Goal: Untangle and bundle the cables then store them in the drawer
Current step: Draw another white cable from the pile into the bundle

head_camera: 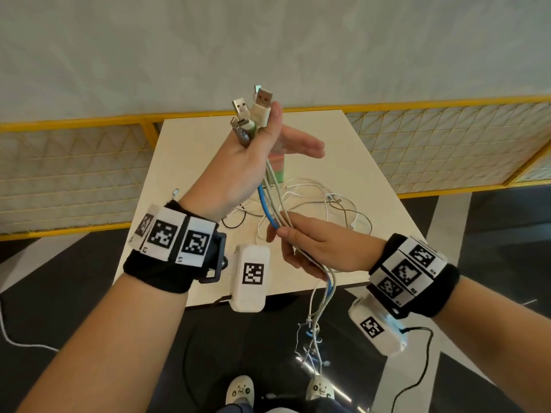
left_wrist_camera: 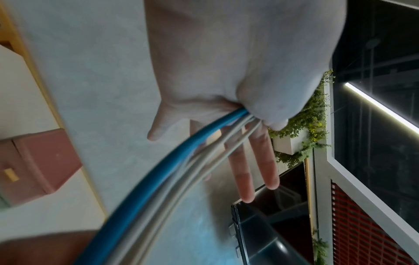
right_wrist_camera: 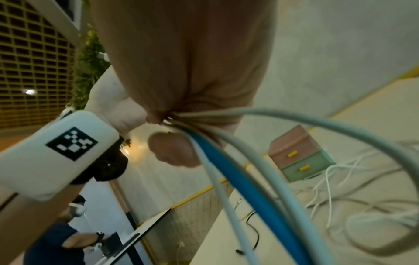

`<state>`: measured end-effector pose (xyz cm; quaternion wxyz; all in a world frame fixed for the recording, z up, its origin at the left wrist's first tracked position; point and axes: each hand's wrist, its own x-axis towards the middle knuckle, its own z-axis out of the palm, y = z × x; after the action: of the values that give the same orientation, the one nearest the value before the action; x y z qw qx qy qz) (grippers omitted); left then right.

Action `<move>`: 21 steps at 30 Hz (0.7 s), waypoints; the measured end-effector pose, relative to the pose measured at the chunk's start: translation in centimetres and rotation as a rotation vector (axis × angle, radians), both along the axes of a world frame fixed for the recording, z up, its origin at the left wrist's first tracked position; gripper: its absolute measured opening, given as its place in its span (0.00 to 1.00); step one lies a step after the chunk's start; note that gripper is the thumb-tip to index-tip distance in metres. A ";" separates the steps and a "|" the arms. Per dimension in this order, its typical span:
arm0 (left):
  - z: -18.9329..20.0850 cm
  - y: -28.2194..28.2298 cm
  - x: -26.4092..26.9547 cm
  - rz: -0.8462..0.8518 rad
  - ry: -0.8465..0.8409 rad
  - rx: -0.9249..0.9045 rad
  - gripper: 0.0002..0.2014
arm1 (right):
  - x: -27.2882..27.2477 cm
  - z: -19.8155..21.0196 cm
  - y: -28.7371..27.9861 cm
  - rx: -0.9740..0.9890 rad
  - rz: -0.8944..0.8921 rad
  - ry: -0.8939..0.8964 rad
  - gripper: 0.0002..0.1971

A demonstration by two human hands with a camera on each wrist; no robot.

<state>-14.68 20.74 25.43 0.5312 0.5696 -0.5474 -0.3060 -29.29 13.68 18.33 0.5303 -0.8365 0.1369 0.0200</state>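
Observation:
A bundle of cables, one blue cable [head_camera: 267, 207] among several white-grey ones, stretches between my two hands above the table's front edge. My left hand [head_camera: 256, 150] is raised; its thumb pinches the USB plugs [head_camera: 262, 105] against the palm, and the other fingers point straight out. In the left wrist view the blue cable [left_wrist_camera: 158, 179] runs out from under the thumb. My right hand [head_camera: 298, 245] grips the same bundle lower down, with the blue cable [right_wrist_camera: 238, 179] passing through its fist. The bundle's free ends [head_camera: 313, 335] hang tangled below the table edge.
More loose white cables [head_camera: 328, 198] and a black one [head_camera: 238, 223] lie on the pale table [head_camera: 185, 150]. A small pink-and-green drawer unit [right_wrist_camera: 301, 154], both drawers closed, stands behind them. A yellow-framed mesh partition [head_camera: 447, 138] runs behind the table. My shoes [head_camera: 240, 389] are below.

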 end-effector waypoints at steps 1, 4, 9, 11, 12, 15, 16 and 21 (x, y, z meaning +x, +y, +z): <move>-0.1 -0.1 0.0 -0.003 0.012 0.003 0.33 | 0.1 0.0 0.0 -0.026 -0.002 -0.018 0.14; -0.7 -0.2 0.0 -0.030 -0.018 0.029 0.30 | 0.4 0.4 -0.6 -0.062 -0.019 -0.095 0.16; -1.9 -0.3 -0.5 -0.055 -0.105 0.153 0.25 | 1.3 1.6 -1.0 -0.027 -0.042 -0.275 0.11; -2.0 -0.2 -0.6 -0.040 -0.104 0.175 0.25 | 1.6 1.6 -0.8 0.042 -0.043 -0.267 0.13; -1.9 0.0 -0.6 -0.042 -0.104 0.188 0.25 | 1.7 1.7 -0.7 0.071 -0.042 -0.247 0.12; -1.6 0.6 -0.5 -0.042 -0.153 0.192 0.27 | 1.9 1.6 -0.3 0.058 -0.011 -0.211 0.12; -1.4 0.7 -0.3 -0.034 -0.153 0.168 0.27 | 1.9 1.2 -0.1 0.042 0.015 -0.200 0.13; -1.1 0.0 1.1 0.006 -0.066 0.060 0.29 | 1.6 -1.2 0.6 -0.108 0.121 -0.055 0.13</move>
<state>-13.61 20.72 24.34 0.4963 0.5966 -0.5537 -0.3017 -27.70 14.28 17.16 0.4857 -0.8708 0.0722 0.0217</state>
